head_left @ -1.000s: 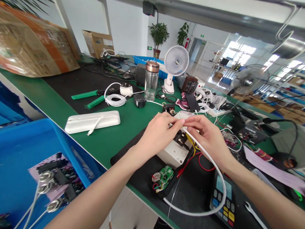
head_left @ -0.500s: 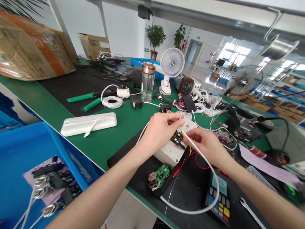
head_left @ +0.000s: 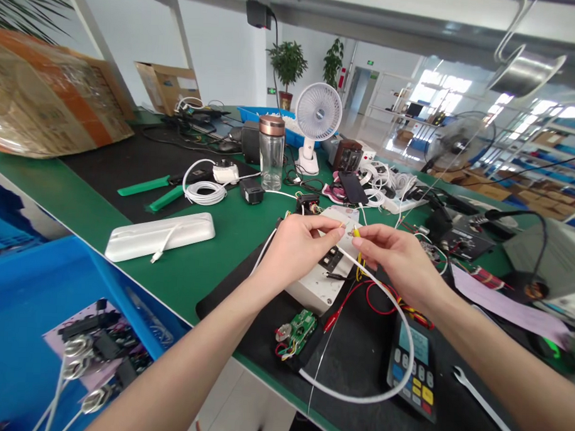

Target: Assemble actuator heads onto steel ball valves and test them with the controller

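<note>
While your left hand [head_left: 300, 241] pinches the white cable [head_left: 360, 399] and right hand [head_left: 399, 257] grips the yellow clip [head_left: 356, 233] above the white box [head_left: 312, 289], snagging that cable could totally yank the green board [head_left: 305, 325].

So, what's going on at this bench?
Someone is working here bare-handed. The left hand pinches something small, apparently a thin wire by the end of a white cable, while the right hand holds a yellow clip close to it, above a pale box. The cable loops around to a green circuit board near the table's edge. A keypad device lies to the right, with a wrench beyond it.
</note>
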### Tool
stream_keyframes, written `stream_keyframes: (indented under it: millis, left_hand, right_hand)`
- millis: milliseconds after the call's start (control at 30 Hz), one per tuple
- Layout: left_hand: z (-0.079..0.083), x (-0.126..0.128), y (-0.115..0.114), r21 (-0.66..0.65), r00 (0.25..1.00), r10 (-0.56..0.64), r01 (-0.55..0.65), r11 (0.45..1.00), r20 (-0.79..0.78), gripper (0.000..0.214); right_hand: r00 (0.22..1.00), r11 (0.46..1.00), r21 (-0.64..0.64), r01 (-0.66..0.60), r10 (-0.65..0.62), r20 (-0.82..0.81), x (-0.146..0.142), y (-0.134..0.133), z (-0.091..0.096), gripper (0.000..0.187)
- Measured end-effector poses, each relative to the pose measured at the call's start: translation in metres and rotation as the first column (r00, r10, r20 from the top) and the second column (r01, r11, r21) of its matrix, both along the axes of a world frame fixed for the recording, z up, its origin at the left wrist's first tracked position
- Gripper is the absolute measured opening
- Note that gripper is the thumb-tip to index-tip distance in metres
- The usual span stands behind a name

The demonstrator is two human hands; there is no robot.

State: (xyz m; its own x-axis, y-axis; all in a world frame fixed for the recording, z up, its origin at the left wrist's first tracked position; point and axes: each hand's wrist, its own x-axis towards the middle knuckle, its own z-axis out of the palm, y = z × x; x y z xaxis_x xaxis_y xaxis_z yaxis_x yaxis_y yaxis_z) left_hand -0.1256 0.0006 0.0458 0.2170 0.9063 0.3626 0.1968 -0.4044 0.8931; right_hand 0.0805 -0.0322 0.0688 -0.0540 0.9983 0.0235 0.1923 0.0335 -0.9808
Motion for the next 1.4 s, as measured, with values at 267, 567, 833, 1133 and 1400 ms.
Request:
stream_keyframes:
  millis: [267,567,833,1133,1400]
  left_hand:
    - [-0.003,-0.002,-0.001,0.001,1.000,-0.001,0.001,1.000,-0.025,0.018]
    - [-0.002,-0.003,-0.002,0.012,1.000,-0.025,0.025,1.000,-0.012,0.018]
    - [-0.002,-0.003,-0.003,0.026,0.999,-0.047,0.047,0.999,-0.018,0.019]
    - [-0.003,-0.006,-0.003,0.075,1.000,0.010,-0.011,0.997,0.005,0.019]
    - [0.000,-0.005,-0.003,0.009,0.998,0.012,-0.012,1.000,0.059,0.018]
  right_hand:
    - [0.998,0.998,0.020,0.055,-0.055,-0.004,-0.004,0.002,-0.003,0.047]
    - [0.996,0.996,0.030,0.087,-0.087,-0.011,-0.008,0.002,-0.005,0.046]
    - [0.997,0.997,0.054,0.057,-0.059,0.041,-0.009,0.003,-0.004,0.047]
    - [0.965,0.997,-0.001,-0.077,0.075,0.251,0.012,-0.022,-0.003,0.035]
    - [0.878,0.950,-0.023,-0.312,0.298,0.376,0.003,-0.018,-0.007,0.034]
